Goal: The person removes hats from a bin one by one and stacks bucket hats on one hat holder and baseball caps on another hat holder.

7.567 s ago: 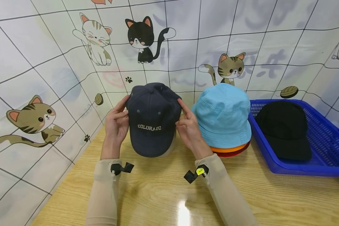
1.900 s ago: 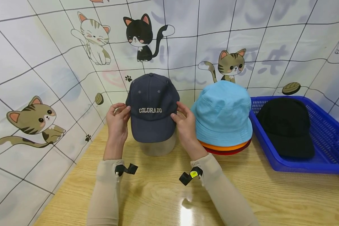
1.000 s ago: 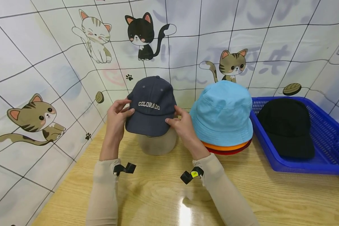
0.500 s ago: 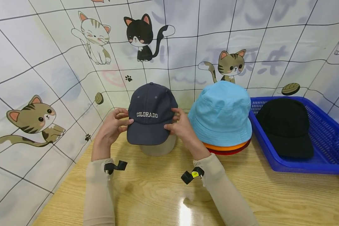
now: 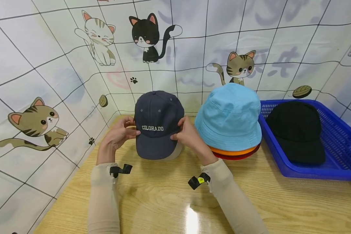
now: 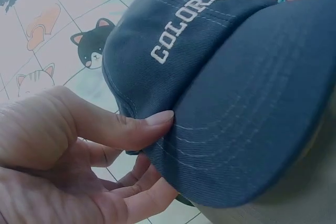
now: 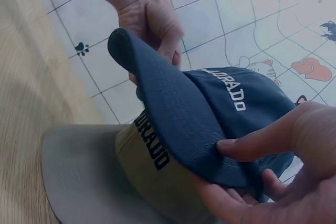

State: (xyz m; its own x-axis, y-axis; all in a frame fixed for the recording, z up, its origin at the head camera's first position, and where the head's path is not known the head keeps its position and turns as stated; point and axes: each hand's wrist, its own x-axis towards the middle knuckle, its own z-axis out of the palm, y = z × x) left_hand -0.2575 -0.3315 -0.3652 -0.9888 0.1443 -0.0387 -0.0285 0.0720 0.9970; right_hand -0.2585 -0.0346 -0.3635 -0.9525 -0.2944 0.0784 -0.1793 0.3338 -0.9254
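A navy baseball cap (image 5: 156,117) lettered COLORADO sits over a beige cap (image 5: 173,153), whose brim peeks out below it in the head view. In the right wrist view the beige cap (image 7: 89,177) shows dark lettering, with the navy brim tilted above it. My left hand (image 5: 120,135) pinches the navy cap where brim meets crown, thumb on top and fingers underneath. On the opposite side my right hand (image 5: 190,135) pinches the brim's edge, its thumb on the upper face (image 7: 236,148).
To the right stands a stack of bucket hats, light blue (image 5: 231,120) on top with orange (image 5: 237,152) and dark red below. Beyond it a blue plastic basket (image 5: 336,175) holds a black cap (image 5: 296,133). A cat-patterned sheet (image 5: 190,65) covers the walls behind the wooden table (image 5: 158,198).
Over the last second both hands have brought the navy cap down and toward me, covering more of the beige cap. At 1.9 s ago it stood higher. Stack and basket are unchanged.
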